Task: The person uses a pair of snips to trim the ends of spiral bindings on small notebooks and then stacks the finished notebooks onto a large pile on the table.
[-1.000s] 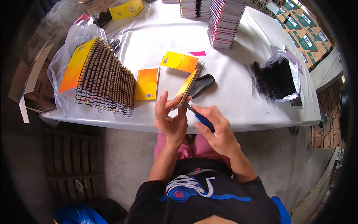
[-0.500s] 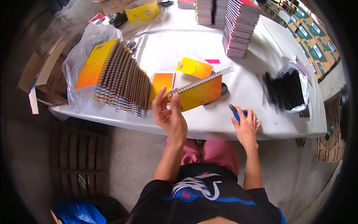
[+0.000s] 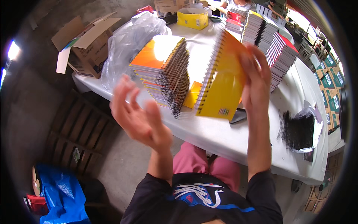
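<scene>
My right hand (image 3: pixel 256 76) grips a spiral notebook (image 3: pixel 222 80) by its right edge. The notebook has a yellow and orange cover, and its coil runs down the left side; I hold it upright above the table. To its left my left hand (image 3: pixel 140 115) is raised with fingers spread, slightly blurred, holding nothing. Beyond that hand stands a tall stack of spiral notebooks (image 3: pixel 156 52) with orange covers, coils facing right. Another small yellow-orange notebook (image 3: pixel 192 95) lies on the table, partly hidden behind the held one. Below the held notebook shows a dark object (image 3: pixel 238 116), mostly covered.
A clear plastic bag (image 3: pixel 126 48) and an open cardboard box (image 3: pixel 89 48) are left of the stack. Black coils (image 3: pixel 298 130) lie in a wrapper at the right. Notebook stacks (image 3: pixel 279 59) stand at the back right, near another person (image 3: pixel 240 7). A yellow box (image 3: pixel 192 18) sits at the back.
The notebook has gone from my left hand to my right and stands more upright. My right hand no longer holds the blue-handled pliers. My left hand has moved left, opened. The view has turned.
</scene>
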